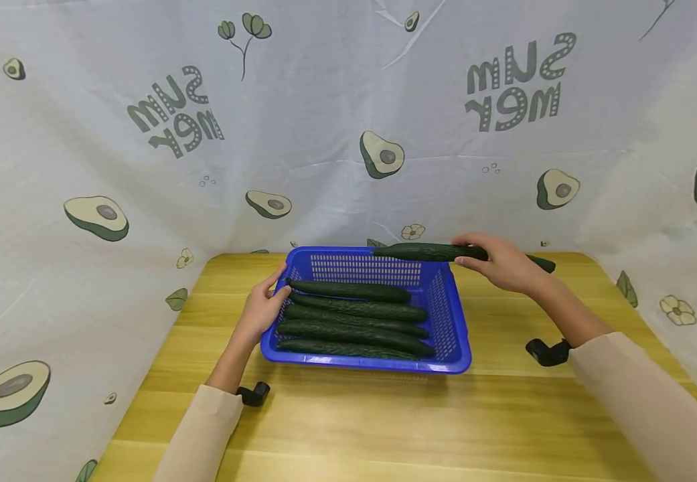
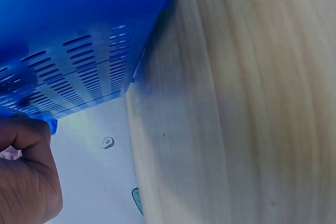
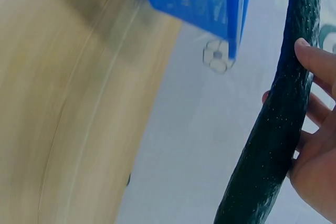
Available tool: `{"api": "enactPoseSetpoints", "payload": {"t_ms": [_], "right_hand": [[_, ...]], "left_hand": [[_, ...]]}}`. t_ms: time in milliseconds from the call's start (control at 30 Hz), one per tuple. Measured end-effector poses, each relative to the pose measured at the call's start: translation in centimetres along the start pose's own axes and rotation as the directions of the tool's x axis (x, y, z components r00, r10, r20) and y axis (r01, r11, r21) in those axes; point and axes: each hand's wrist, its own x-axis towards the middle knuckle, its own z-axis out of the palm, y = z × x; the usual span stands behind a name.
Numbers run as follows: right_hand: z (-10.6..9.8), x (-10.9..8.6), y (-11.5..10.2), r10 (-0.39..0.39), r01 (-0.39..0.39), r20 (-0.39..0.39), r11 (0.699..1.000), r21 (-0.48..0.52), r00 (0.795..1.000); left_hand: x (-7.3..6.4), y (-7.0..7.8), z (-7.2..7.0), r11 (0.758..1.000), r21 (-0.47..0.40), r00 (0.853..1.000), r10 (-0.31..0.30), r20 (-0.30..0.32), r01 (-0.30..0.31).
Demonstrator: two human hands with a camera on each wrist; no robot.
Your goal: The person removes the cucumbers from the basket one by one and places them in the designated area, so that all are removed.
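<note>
A dark green cucumber lies level in my right hand, above the right back corner of a blue plastic basket. My right thumb and fingers hold it from either side; in the right wrist view the long cucumber slants past the thumb. My left hand grips the basket's left rim, thumb on the inner side. Inside the basket, several more cucumbers lie side by side, running left to right. From the left wrist, the basket's slotted wall shows beside the curled left hand.
The basket is over a light wooden table. Behind and at both sides hangs a white cloth printed with avocados and lettering. Each wrist carries a small black camera, one by the left sleeve and one by the right sleeve.
</note>
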Motion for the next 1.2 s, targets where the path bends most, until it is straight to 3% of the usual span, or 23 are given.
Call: {"api": "enactPoseSetpoints", "payload": {"t_ms": [233,367,500,767,867,1033,1200], "right_hand": [[-1.2,-1.8,1.9,0.006,-0.007,-0.032,1.0,-0.016,0.999],[-1.7,-2.6,3.1,0.002,-0.004,-0.041,1.0,-0.027,0.999],[-2.0,-3.7,4.6,0.004,-0.006,-0.062,0.999,-0.044,0.998],[-2.7,-6.2,8.4,0.106,-0.109,-0.053,0.993,-0.04,0.993],[-2.8,-6.9,10.2,0.098,-0.101,-0.071,0.994,-0.035,0.993],[-2.2,-7.5,13.3,0.005,-0.015,-0.14,0.997,-0.072,0.99],[-1.1,-7.8,15.5,0.023,-0.034,-0.121,0.996,-0.087,0.992]], "left_hand": [[0.0,-0.3,-0.1,1.0,0.006,1.0,-0.024,0.005,0.024],[-0.7,1.1,-0.2,0.998,-0.011,0.998,-0.057,0.028,0.058],[-1.8,3.0,-0.2,0.999,-0.009,0.998,-0.049,0.043,0.049],[-2.1,3.5,-0.3,0.999,-0.02,0.998,-0.035,0.049,0.036],[-1.7,3.2,-0.3,0.999,-0.022,0.998,-0.045,0.048,0.046],[-0.5,1.5,-0.3,0.998,-0.042,0.998,-0.049,0.045,0.051],[0.2,0.1,-0.1,0.999,-0.024,0.999,-0.025,0.026,0.025]]}}
